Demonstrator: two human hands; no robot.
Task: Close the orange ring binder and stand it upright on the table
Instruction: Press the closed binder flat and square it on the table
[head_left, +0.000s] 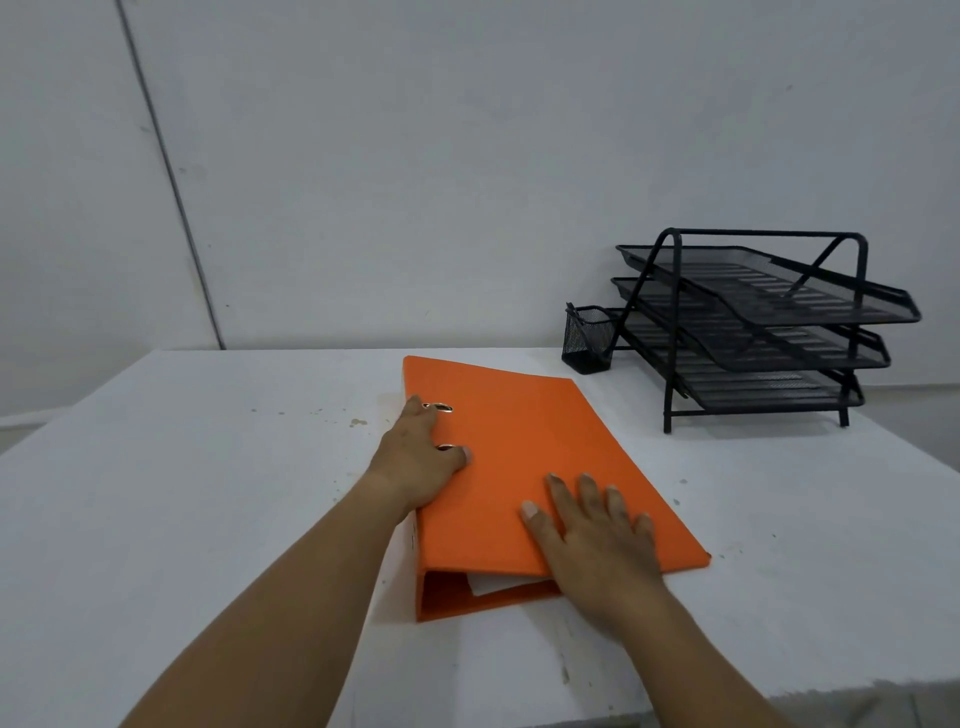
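The orange ring binder (524, 447) lies flat on the white table (208, 493), its cover down and its spine toward the left. White paper shows inside at the near open end. My left hand (421, 457) grips the spine edge, thumb on the cover beside two metal slots. My right hand (592, 535) rests flat on the cover near its front right corner, fingers spread.
A black three-tier mesh letter tray (769, 322) stands at the back right of the table. A small black mesh pen cup (587, 340) sits just left of it. A grey wall rises behind. The table's near edge runs along the bottom right.
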